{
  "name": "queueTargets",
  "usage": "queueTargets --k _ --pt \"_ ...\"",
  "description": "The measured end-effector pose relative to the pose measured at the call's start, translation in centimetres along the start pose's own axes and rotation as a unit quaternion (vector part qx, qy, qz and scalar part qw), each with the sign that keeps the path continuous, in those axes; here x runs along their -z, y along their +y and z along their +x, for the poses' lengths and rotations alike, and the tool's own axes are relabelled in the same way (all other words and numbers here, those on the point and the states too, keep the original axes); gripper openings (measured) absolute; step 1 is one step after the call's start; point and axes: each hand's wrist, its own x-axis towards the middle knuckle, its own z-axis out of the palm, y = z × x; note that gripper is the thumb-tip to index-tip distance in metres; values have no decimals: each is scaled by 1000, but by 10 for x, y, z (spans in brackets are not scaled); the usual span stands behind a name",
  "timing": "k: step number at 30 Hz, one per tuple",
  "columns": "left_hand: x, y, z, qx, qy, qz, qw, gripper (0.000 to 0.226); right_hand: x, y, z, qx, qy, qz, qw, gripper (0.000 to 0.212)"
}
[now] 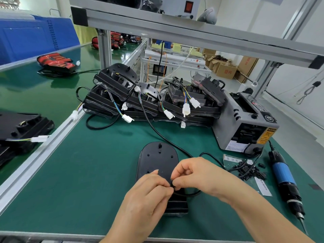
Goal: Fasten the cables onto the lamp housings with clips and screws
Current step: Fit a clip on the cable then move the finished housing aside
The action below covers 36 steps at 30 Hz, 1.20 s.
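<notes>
A grey tape dispenser (245,123) stands right; cardboard boxes (226,71) lie beyond.

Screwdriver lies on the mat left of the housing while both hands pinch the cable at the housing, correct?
No: the head view shows the screwdriver lying right of the housing, not left. It is on the mat, and the left hand and right hand do pinch the cable at the housing.

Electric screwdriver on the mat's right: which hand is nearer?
Right. The right hand and the left hand both pinch the cable over the lamp housing, left of the electric screwdriver; the right hand is on its side.
</notes>
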Motion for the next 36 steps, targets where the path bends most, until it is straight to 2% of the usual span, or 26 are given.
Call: queueTargets --k 10,16,20,25,31,36 --pt "-2 -1 -3 0 1 -4 1000 10 2 3 1 27 -24 -80 996 10" --pt "-3 -1 -4 0 12 6 1000 9 -5 10 1 47 35 -114 992 5" --pt "2 3 0 14 -2 -10 1000 12 -11 13 0 62 60 -164 983 12" --pt "23 2 4 170 -49 -71 982 25 -6 14 4 49 34 -107 993 21" --pt "25 0 -1 152 -92 -95 980 10 -4 16 6 63 -12 -64 996 12" --pt "23 -1 -2 144 -85 -91 982 9 -5 15 7 62 -15 -81 995 22"
